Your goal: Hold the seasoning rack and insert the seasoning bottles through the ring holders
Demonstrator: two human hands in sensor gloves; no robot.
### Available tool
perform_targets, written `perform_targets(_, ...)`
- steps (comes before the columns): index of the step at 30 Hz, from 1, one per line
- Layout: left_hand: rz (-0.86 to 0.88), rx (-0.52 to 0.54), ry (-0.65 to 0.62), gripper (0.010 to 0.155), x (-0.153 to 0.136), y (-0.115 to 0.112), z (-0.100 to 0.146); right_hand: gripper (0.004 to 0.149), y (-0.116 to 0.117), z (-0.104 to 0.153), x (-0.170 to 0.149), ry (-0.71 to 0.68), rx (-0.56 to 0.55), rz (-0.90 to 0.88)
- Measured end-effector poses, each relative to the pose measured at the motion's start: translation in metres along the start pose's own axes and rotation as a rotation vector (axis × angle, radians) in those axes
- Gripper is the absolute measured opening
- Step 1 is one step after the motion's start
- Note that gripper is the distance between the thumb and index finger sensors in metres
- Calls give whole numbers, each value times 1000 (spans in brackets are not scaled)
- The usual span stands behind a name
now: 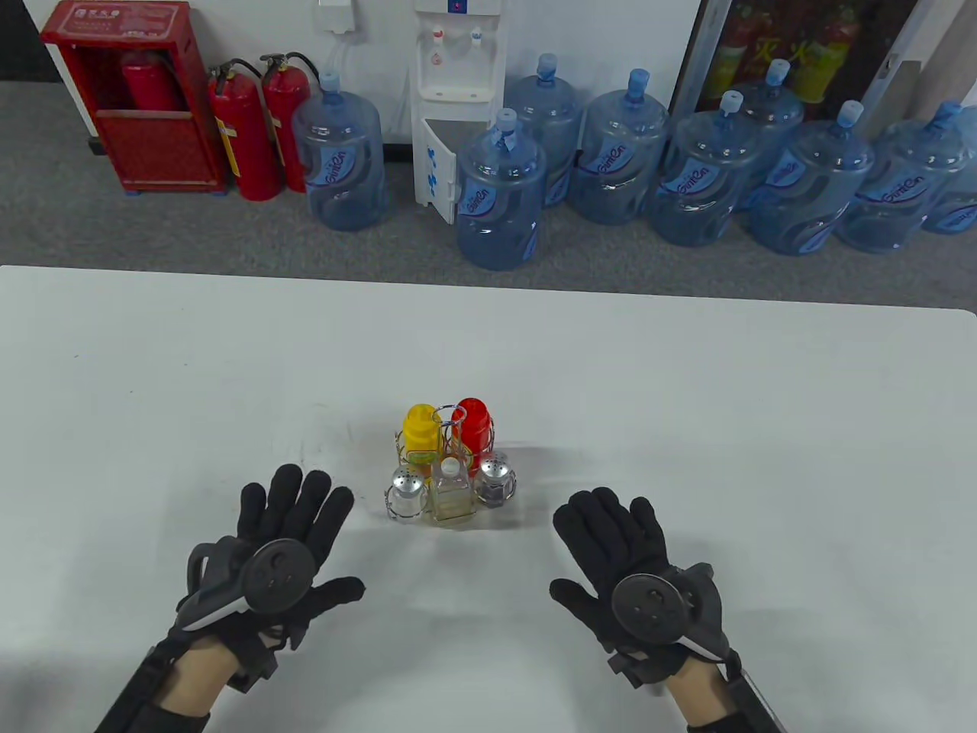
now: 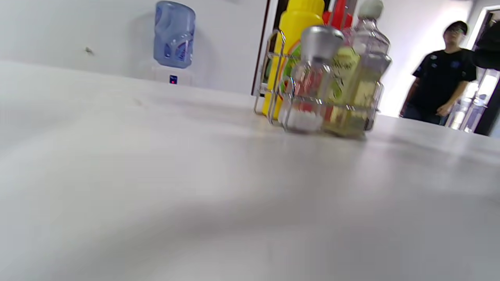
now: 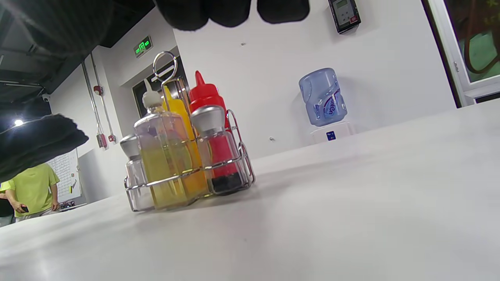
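Observation:
A wire seasoning rack (image 1: 397, 441) stands at the middle of the white table (image 1: 687, 397). In its rings stand a yellow squeeze bottle (image 1: 421, 432), a red squeeze bottle (image 1: 473, 424), a clear oil bottle (image 1: 452, 492), a salt shaker (image 1: 406, 492) and a pepper shaker (image 1: 496, 479). My left hand (image 1: 294, 508) lies flat on the table left of the rack, fingers spread, holding nothing. My right hand (image 1: 611, 523) lies flat to the right, empty. The rack also shows in the left wrist view (image 2: 275, 78) and the right wrist view (image 3: 234, 156), with right fingertips (image 3: 230, 11) at the top.
Beyond the table's far edge stand several blue water jugs (image 1: 500, 198), a white dispenser (image 1: 454, 99) and red fire extinguishers (image 1: 244, 137). People stand in the background in the left wrist view (image 2: 441, 82) and the right wrist view (image 3: 31, 187).

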State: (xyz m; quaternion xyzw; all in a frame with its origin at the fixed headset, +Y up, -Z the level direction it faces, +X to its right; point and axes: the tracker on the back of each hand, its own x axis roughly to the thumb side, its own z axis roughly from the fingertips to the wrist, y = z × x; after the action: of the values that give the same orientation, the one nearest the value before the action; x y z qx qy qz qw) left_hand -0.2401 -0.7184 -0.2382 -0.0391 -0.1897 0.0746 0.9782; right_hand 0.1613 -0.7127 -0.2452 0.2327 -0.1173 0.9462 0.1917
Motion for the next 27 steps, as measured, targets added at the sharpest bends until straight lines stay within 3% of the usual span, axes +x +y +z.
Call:
perform_targets(4,-59,9,-25,95,6,-1,3,83,3,0,2,-2,9,9)
perform_targets(27,9,2,-76,92,7,-3,2,83,8,1,-6,32,37,-19)
